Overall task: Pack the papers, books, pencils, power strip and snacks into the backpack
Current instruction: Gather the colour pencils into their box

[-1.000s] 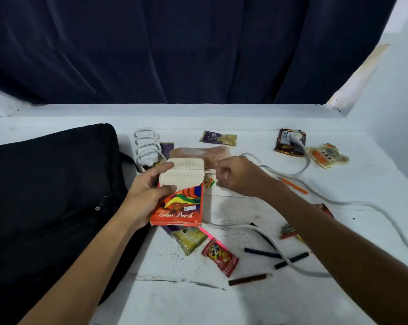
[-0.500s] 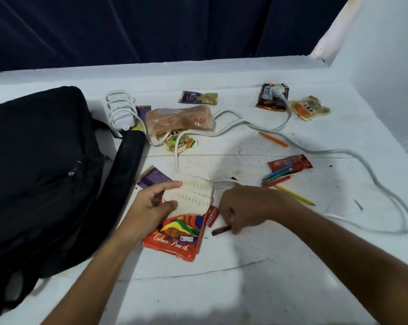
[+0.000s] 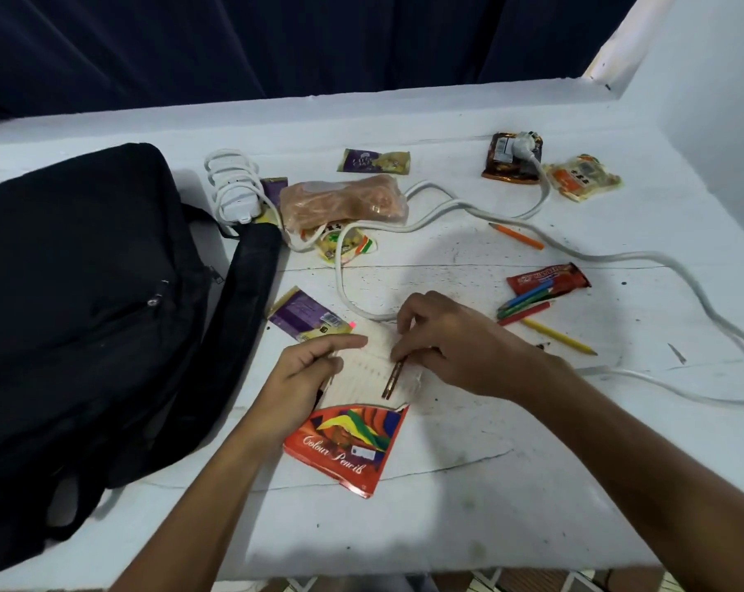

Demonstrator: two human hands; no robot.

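- Holding the "Colour Pencils" box flat on the table, the left hand grips its pale inner tray; a second ago that box was lifted clear of the table, so it has come down closer to the person.
- Half a second ago the right hand was closing on a brown pencil lying beside the box; now its fingers pinch that pencil with the lower end over the open tray, so I judge one pencil is being slid into its slot.
- That suggests the pencils are being boxed first; the backpack lies on the table to the left, seemingly zipped, its strap stretched out beside it.
- Just beyond the hands sit a purple snack packet and, to the right, a loose bunch of coloured pencils partly under a red snack wrapper, with a yellow pencil nearby.
- The power strip cable snakes across the table between hands and remaining pencils, and could snag a reach.
- Farther off lie an orange pencil, a clear bag of snacks, the coiled power strip, another purple packet and two packets near the plug.
- No papers or books are visible.
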